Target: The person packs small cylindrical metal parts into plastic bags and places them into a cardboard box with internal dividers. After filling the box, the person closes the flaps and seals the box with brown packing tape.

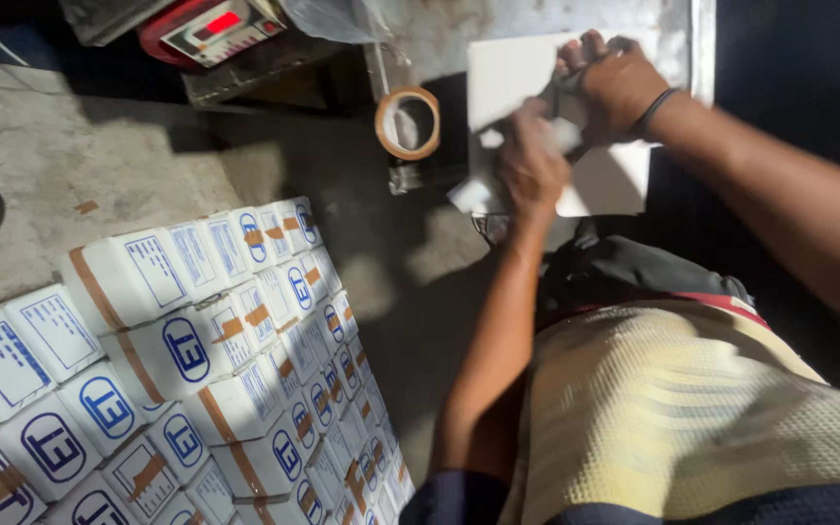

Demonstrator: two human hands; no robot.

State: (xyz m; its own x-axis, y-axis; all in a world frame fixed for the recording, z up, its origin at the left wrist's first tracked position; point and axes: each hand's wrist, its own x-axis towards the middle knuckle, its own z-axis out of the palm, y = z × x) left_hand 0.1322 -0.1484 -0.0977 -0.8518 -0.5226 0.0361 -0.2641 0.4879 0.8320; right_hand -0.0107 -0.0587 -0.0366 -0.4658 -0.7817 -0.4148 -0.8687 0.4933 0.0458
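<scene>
- Single head-worn view, looking steeply down past own torso.
- Close range: hands (576, 117) upper right, floor (80, 165) and stacked boxes (187, 360) lower left.

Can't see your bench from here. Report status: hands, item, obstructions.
Left hand gripping the white sheet at its lower edge. Right hand on top, holding something small, too blurred to name. Tape roll beside the sheet, apart; nothing blocking.

bare arms, dark band on right wrist (655, 109), maybe yellowish knit top.
</scene>
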